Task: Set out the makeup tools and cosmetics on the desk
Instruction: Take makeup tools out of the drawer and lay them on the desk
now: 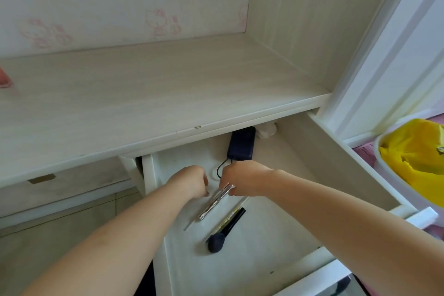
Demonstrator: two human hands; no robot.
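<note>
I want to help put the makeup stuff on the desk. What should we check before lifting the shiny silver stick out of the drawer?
1. Right hand pinches the silver stick at its far end: ok.
2. Left hand free to help: cannot tell, its fingers curl beside the stick, and what they hold is hidden.
3. Drawer pulled out far enough: ok.
4. Desk top has bare room to set things: ok.
5. Black brush lies apart from the stick and will not be dragged: ok.
6. Black cord clear of the right hand: cannot tell, it runs close behind the fingers.
</note>
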